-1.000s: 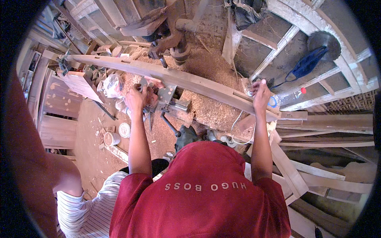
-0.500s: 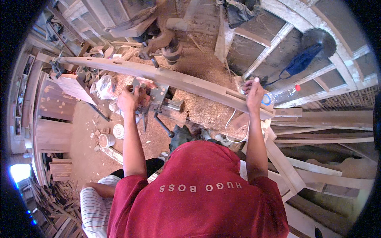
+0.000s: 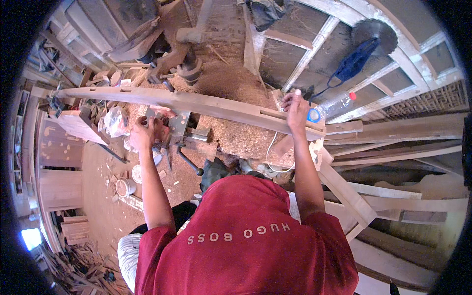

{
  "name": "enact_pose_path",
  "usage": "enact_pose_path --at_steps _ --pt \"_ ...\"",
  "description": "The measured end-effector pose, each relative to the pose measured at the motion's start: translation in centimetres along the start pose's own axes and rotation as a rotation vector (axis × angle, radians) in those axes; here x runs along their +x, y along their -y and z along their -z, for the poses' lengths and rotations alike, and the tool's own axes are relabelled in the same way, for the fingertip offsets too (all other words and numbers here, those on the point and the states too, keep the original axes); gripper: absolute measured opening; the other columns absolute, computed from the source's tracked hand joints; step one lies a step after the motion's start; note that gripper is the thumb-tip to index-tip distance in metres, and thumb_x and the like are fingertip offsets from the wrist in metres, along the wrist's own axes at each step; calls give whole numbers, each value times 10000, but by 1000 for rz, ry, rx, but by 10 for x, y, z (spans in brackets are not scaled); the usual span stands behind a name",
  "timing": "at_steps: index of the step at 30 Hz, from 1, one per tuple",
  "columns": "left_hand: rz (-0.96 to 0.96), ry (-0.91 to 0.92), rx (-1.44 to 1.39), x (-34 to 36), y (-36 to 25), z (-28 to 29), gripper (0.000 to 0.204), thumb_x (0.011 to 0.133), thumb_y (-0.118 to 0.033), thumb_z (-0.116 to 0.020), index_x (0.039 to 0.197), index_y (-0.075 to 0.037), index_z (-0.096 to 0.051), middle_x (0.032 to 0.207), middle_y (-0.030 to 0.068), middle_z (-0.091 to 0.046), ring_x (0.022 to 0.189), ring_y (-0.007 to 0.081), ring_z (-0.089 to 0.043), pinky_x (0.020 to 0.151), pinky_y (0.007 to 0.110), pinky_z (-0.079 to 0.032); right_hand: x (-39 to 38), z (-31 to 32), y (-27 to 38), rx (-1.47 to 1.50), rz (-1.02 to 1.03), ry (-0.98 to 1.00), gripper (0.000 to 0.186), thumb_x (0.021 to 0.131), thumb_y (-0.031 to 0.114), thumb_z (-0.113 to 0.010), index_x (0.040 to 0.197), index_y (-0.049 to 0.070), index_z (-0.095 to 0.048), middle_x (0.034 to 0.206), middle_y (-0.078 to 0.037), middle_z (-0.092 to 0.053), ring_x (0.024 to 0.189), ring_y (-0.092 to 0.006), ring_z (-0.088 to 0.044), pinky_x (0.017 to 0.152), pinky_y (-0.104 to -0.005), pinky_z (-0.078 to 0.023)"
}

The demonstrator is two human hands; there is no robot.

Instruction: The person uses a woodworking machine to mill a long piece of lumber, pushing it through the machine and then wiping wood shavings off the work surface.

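Observation:
A long, pale wooden beam (image 3: 211, 106) with slots cut in it spans the bench from far left to right. My right hand (image 3: 296, 114) is at its right end, fingers bent and thumb raised; whatever its fingertips pinch is too small to name. On the near side of the beam, my left hand (image 3: 141, 135) curls its fingers beside a grey metal plate and a reddish part of a vise-like metal fixture (image 3: 183, 125). Its fingertips are partly hidden, and I cannot make out what they grip. A crank handle (image 3: 191, 161) sticks out of the fixture toward me.
Wood shavings (image 3: 236, 140) cover the bench. A clear plastic bottle (image 3: 337, 107) lies past my right hand, below a hanging blue face mask (image 3: 354, 61) and circular saw blade (image 3: 376, 37). White tubs (image 3: 126, 187) stand on the floor. Planks (image 3: 408, 135) are stacked at right. Another person's striped clothing (image 3: 129, 255) shows lower left.
The whole view has shifted, so the bench and beam appear further left and slightly higher. Both hands keep nearly the same places by the beam. Less of the other person shows.

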State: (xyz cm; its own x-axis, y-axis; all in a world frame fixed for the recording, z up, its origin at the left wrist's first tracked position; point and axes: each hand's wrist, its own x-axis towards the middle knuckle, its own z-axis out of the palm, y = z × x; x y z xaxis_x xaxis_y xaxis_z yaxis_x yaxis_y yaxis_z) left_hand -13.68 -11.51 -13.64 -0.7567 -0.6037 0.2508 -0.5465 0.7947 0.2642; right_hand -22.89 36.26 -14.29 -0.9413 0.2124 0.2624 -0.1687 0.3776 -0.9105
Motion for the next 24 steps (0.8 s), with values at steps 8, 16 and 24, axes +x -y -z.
enact_pose_path --at_steps 8,16,24 --pt "26 24 57 -5 -13 14 458 854 -532 -639 1094 -154 -733 1001 163 -732 924 371 -700 816 476 -536 -1 0 8 112 -1 20 642 1055 511 -355 815 -17 -632 682 -58 -630 592 -117 -620 539 -249 -487" --pt "49 57 51 -7 -23 24 451 852 -515 -642 1069 -133 -745 995 158 -735 930 354 -703 821 468 -534 -1 0 5 72 -17 35 627 1064 486 -343 815 -16 -624 686 -57 -623 596 -119 -619 535 -257 -475" --pt "15 37 -13 -7 -19 21 463 846 -520 -656 1089 -133 -731 1051 160 -716 947 358 -691 818 477 -531 0 -1 0 12 13 14 624 1057 495 -332 793 4 -614 659 -92 -606 576 -190 -633 581 -356 -498"
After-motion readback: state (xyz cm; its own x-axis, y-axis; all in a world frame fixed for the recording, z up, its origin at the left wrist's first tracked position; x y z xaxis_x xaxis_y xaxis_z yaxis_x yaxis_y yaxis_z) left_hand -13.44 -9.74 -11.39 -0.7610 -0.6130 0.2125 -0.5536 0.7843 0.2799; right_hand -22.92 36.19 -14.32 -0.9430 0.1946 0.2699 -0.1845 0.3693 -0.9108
